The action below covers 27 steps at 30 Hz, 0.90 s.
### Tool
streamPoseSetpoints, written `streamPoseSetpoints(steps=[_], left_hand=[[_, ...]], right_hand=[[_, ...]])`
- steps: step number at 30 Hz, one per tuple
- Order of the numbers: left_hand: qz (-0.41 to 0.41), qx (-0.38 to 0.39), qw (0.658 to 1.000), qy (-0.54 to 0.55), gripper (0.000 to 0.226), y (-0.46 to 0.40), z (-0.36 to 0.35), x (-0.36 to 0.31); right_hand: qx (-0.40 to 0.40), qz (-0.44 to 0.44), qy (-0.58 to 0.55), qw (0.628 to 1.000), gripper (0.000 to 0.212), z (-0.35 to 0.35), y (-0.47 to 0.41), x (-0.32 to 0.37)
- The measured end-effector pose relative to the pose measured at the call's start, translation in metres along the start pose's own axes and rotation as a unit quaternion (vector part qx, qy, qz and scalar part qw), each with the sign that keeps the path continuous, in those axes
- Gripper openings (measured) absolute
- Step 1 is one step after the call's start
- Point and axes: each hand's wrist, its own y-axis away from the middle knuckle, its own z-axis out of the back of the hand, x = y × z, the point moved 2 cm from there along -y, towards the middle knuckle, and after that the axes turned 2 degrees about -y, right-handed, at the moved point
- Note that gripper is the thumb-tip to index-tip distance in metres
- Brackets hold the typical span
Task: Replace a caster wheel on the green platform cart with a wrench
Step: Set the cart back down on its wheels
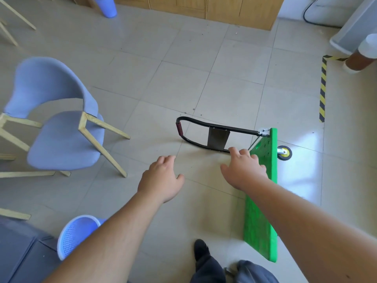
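Dark trouser legs (212, 270) and a black shoe (201, 249) show at the bottom edge, standing on pale grey floor tiles (183, 78). To the left of them a lilac mesh wastebasket (76, 234) lies partly hidden behind the left forearm, beside a dark grey cushion (18, 252). Both bare arms reach forward. The left hand (161, 178) hovers over the tiles, palm down, fingers relaxed and slightly spread, holding nothing. The right hand (244, 170) is stretched out likewise with loosely spread fingers; its fingertips lie at the top edge of the green platform cart (260, 221), though whether they actually touch the edge cannot be told. The cart stands tipped up on its long side, its green deck facing left, running from near the shoe away towards the middle right. Its black handle (204, 127), with a red grip at the bend, is folded out to the left and rests low over the floor, a grey plate fixed across it. On the far side of the deck one caster wheel (284, 153), black with a yellow hub, sticks out to the right. Further left is a blue-grey chair (59, 123) on light wooden legs. Yellow-and-black hazard tape (322, 88) marks the floor at right, and at the far end stand wooden cabinets (204, 7) and a second lilac bin (106, 6).
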Motion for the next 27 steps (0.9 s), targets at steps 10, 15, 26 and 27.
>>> streamPoseSetpoints(steps=[10, 15, 26, 27], left_hand=[[-0.056, 0.005, 0.997, -0.047, 0.063, -0.060, 0.029, -0.018], [-0.069, 0.017, 0.995, -0.064, 0.062, -0.106, 0.044, -0.027], [-0.078, 0.073, 0.993, -0.059, 0.063, -0.250, 0.065, -0.036], [-0.081, 0.077, 0.992, -0.060, 0.063, -0.263, 0.066, -0.035]], right_hand=[[-0.021, -0.011, -0.035, 0.999, 0.051, 0.017, -0.034, -0.017], [-0.017, -0.020, -0.043, 0.999, 0.054, 0.029, -0.071, -0.016], [0.003, -0.027, -0.056, 0.998, 0.049, 0.048, -0.199, 0.015], [0.004, -0.031, -0.055, 0.998, 0.049, 0.049, -0.210, 0.019]])
